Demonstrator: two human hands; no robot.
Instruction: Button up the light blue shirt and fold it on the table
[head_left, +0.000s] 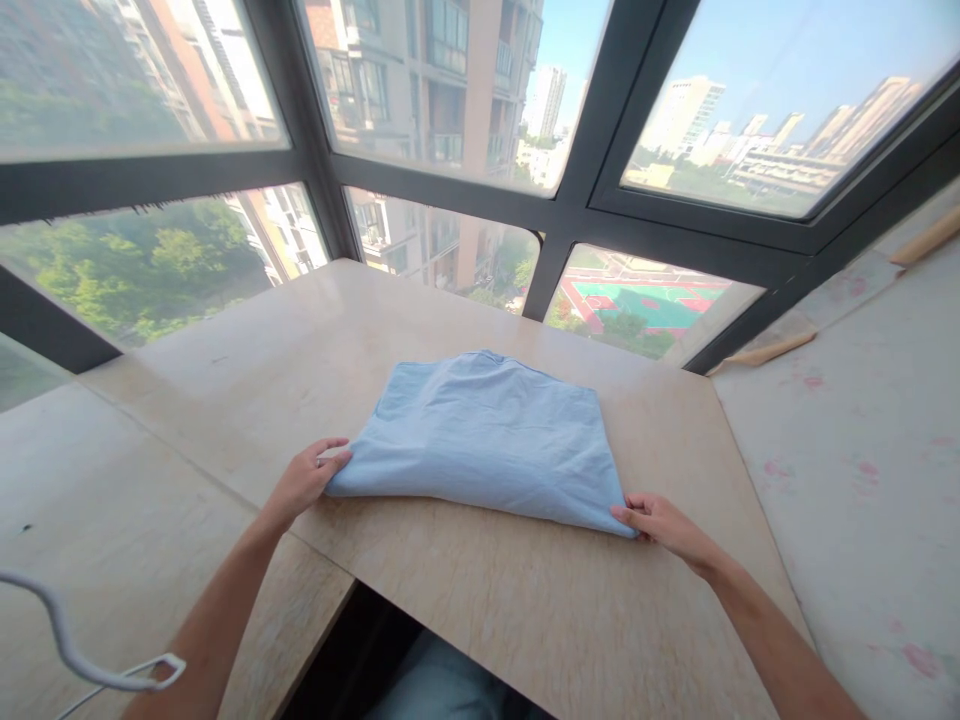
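A folded light blue garment (487, 430) lies on the pale stone-look ledge in front of me, roughly a wide trapezoid with soft wrinkles and a raised, curved far edge. My left hand (307, 478) holds its near left corner, thumb against the cloth; the lower fingers are partly hidden. At the near right corner, my right hand (656, 522) pinches the fabric with the thumb on top and fingertips underneath. The near edge runs between the two hands as a rounded fold. What kind of garment it is I cannot tell for certain.
The ledge (465, 590) has a seam on its left and a cut-out at the front above dark space. Dark window frames (450, 190) rise behind. A white cable (56, 620) hangs at lower left. A flower-patterned wall (862, 480) bounds the right side.
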